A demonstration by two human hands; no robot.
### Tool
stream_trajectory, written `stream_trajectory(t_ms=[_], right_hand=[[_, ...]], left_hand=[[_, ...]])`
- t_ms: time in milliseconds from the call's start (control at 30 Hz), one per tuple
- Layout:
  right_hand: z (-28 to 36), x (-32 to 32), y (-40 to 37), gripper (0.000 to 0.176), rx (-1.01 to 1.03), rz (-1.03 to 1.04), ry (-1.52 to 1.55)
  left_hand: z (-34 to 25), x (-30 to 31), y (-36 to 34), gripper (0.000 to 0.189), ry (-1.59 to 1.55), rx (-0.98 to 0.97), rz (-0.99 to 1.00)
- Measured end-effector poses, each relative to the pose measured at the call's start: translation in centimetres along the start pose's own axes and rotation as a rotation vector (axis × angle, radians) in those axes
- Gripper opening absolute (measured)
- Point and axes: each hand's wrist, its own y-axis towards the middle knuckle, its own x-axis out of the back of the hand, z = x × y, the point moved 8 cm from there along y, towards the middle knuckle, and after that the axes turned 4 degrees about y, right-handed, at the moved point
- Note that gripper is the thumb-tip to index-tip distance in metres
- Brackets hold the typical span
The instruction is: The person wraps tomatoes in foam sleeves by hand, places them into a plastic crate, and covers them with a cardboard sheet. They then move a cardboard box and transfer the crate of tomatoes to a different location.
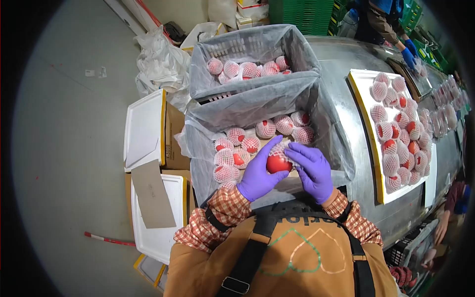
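Observation:
Held above the near lined crate [341, 148] is a smooth, round red fruit [278, 164], with a white foam net [280, 148] over its far part. Its kind is not certain. My left hand [261, 171], in a purple glove, is closed round the fruit's left side. My right hand [312, 169], gloved the same way, has its fingers closed on the net at the right side of the fruit. Several netted red fruits [224, 157] lie in the crate under and around my hands. Part of the crate's floor is hidden by my hands and arms.
A second lined crate [302, 62] with netted fruits stands beyond. To the right, a white tray [365, 80] of netted fruits rests on a metal table [341, 59]. Boxes with white lids [144, 129] stand at left. A co-worker's blue-gloved hands [408, 54] show at the far right.

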Motion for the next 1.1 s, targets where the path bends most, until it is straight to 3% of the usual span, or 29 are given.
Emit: stream_trajectory(t_ms=[200, 267, 433, 467, 500, 533, 633, 767, 833, 867, 933, 967, 1033, 1100], right_hand=[[-0.4, -0.5, -1.1, 0.044, -0.059, 0.051, 0.09], [-2.9, -0.3, -2.1, 0.044, -0.314, -0.128, 0.54], [-5.0, 0.4, -4.0, 0.042, -0.4, -0.055, 0.475], [-3.9, 1.0, -3.6, 0.042, -0.276, 0.077, 0.241], [-2.9, 1.1, -3.6, 0.041, -0.152, 0.207, 0.005], [-3.2, 1.9, -3.9, 0.04, -0.209, 0.178, -0.001], [-5.2, 2.4, -4.9, 0.038, -0.27, 0.197, -0.069], [-5.4, 2.5, -4.7, 0.037, -0.33, 0.146, -0.086], [-5.7, 2.4, -4.8, 0.037, -0.352, 0.166, -0.077], [-5.9, 2.5, -5.0, 0.037, -0.336, 0.175, -0.08], [-5.9, 2.6, -5.2, 0.038, -0.273, 0.149, -0.138], [-5.9, 2.5, -5.0, 0.038, -0.282, 0.155, -0.149], [-6.1, 2.3, -4.9, 0.04, -0.327, 0.169, -0.125], [-6.4, 2.1, -5.2, 0.04, -0.356, 0.179, -0.127]], left_hand=[[-1.5, 1.1, 0.4, 0.08, 0.095, -0.039, -0.037], [-1.3, 1.6, 0.7, 0.08, 0.076, -0.031, -0.036], [-0.9, 3.0, 1.6, 0.075, 0.039, -0.043, -0.071], [-0.9, 3.6, 2.1, 0.075, 0.04, -0.045, -0.069], [-1.8, 4.9, 2.5, 0.073, 0.197, -0.116, -0.142], [-2.5, 6.1, 2.8, 0.071, 0.352, -0.184, -0.215], [-2.5, 9.9, 4.8, 0.067, 0.383, -0.281, -0.371], [-4.2, 19.0, 12.2, 0.072, 0.758, -0.287, -0.739], [-3.0, 21.3, 14.8, 0.073, 1.117, -0.158, -0.819], [-2.9, 21.0, 15.4, 0.073, 1.115, -0.136, -0.797], [-4.8, 18.2, 14.9, 0.063, 1.077, -0.417, -0.781], [-3.3, 16.6, 14.4, 0.063, 1.064, -0.375, -0.732], [1.0, 13.1, 15.0, 0.047, 0.511, -0.207, -0.395], [5.5, 8.8, 14.1, 0.029, 0.507, -0.144, -0.187]])
